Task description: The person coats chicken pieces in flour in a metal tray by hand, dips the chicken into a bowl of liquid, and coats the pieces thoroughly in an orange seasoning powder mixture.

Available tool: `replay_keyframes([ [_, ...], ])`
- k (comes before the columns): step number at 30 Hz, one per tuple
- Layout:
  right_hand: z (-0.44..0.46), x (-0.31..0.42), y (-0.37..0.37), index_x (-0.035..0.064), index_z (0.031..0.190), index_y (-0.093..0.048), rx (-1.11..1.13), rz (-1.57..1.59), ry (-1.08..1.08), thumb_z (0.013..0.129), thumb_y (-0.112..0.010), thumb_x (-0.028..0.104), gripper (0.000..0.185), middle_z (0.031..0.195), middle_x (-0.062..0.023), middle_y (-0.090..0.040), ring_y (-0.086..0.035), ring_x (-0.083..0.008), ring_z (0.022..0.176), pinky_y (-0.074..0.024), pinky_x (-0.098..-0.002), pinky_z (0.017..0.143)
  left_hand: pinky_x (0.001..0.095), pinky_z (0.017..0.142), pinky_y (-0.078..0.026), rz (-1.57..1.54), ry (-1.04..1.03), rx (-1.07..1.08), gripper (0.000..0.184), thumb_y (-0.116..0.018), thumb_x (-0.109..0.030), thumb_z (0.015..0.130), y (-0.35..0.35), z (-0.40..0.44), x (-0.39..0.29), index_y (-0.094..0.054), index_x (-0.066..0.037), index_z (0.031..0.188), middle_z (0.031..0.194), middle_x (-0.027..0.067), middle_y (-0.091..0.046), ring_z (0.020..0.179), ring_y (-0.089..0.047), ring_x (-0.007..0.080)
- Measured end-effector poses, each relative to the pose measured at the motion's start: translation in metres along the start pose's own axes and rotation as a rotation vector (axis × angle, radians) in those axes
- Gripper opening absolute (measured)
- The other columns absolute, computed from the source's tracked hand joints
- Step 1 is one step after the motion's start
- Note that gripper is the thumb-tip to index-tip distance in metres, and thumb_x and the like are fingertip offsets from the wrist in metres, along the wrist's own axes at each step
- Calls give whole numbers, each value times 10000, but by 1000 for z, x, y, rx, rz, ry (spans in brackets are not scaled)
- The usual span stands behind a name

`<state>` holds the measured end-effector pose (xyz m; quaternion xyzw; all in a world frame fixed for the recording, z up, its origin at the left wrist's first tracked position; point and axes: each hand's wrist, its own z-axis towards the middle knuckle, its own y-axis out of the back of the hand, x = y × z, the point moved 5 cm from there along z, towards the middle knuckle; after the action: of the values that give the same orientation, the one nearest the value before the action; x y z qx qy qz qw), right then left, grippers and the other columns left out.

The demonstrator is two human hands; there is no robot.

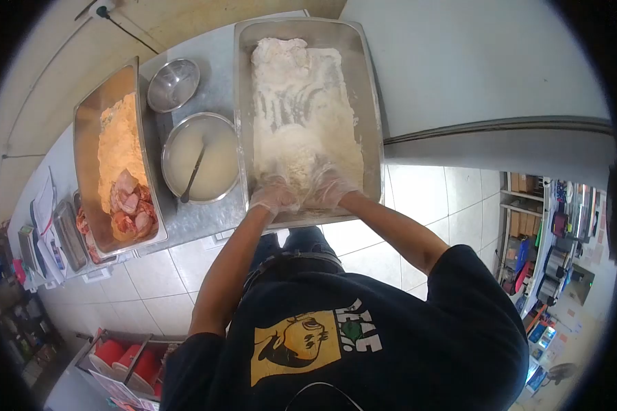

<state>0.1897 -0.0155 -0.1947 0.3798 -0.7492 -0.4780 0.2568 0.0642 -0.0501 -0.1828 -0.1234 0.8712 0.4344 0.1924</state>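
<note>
My left hand and my right hand, both in clear plastic gloves, are down at the near end of a deep steel tray. White flour covers much of the tray's floor. Between and just beyond my hands rises a heap of flour, blurred at its edge. My fingers are buried or smeared there, so their closing and anything under them cannot be made out. A flour-coated lump lies at the tray's far left corner.
Left of the tray are a steel bowl of pale liquid with a dark-handled utensil, and a smaller steel bowl. Another deep tray holds orange powder and raw meat pieces. A grey wall panel stands at right.
</note>
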Motion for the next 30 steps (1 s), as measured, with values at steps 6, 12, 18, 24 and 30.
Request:
replay_keyframes([
  [6, 26, -2, -30, 19, 1210, -597, -173, 796, -813, 952, -391, 391, 498, 1086, -225, -646, -601, -329, 1033, -460, -449, 887, 402, 862, -473, -91, -139, 182, 331, -643, -215, 681, -37, 39, 9, -693, -31, 951, 982, 173, -677, 1009, -616, 315],
  [12, 48, -16, -58, 9, 1275, -545, -307, 832, -347, 898, -478, 364, 523, 1216, -217, -596, -571, -348, 1110, -432, -442, 958, 388, 959, -444, -105, -106, 255, 683, -663, -271, 702, 26, 3, -18, -507, 71, 1272, 1139, 293, -612, 1136, -581, 329],
  [18, 6, 11, -10, 29, 1183, -608, -293, 199, 142, 836, -559, 321, 456, 1125, -198, -633, -600, -343, 1063, -445, -442, 949, 404, 1093, -341, -21, 157, -169, 992, -641, -257, 769, 34, 0, -12, -32, 70, 1481, 1385, 397, -352, 1290, -410, 473],
  [24, 18, 23, -52, 33, 1138, -619, 104, 351, -238, 830, -559, 269, 392, 1098, -196, -630, -623, -334, 972, -501, -416, 816, 460, 1134, -262, 5, 259, 20, 921, -579, -292, 820, -18, 23, -1, -39, 21, 1498, 1468, 310, -305, 1347, -328, 469],
  [30, 33, 11, -48, 60, 1277, -553, 23, -68, -62, 935, -489, 263, 403, 1224, -139, -608, -599, -287, 1061, -456, -385, 931, 394, 981, -442, 2, 20, 180, 720, -642, -306, 737, -26, 39, 22, -462, 81, 1318, 1312, 327, -481, 1177, -547, 385],
])
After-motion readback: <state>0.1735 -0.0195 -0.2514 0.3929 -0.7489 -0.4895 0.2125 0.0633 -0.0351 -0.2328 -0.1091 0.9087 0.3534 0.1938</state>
